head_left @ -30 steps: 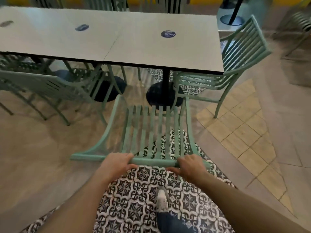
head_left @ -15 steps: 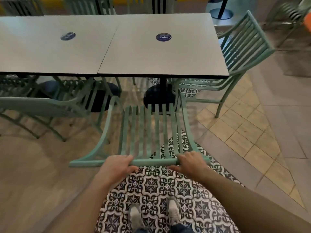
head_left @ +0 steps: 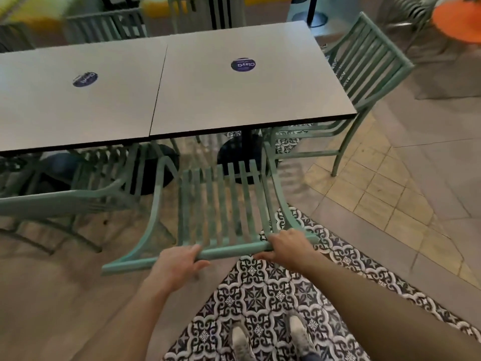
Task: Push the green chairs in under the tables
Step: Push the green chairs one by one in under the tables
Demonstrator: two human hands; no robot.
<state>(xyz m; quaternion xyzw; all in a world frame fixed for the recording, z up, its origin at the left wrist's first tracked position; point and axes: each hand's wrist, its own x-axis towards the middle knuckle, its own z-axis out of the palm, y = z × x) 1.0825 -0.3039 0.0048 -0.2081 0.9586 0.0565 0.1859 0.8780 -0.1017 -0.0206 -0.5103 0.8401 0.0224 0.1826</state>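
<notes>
Since half a second ago, the chair (head_left: 221, 204) has slid closer to the bench (head_left: 234, 100), its seat now partly under the near edge. Both hands clasp the chair's top rail: left hand (head_left: 177, 264) near the left end, right hand (head_left: 289, 246) near the right. Another chair (head_left: 364, 74) stands at the bench's right end, and one (head_left: 65, 196) sits left. Two shoes (head_left: 270, 340) stand on patterned floor tiles (head_left: 260, 295).

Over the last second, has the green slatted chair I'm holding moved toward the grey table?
Yes. The green slatted chair has slid forward, its seat front now nearer the grey table edge and black pedestal base.
</notes>
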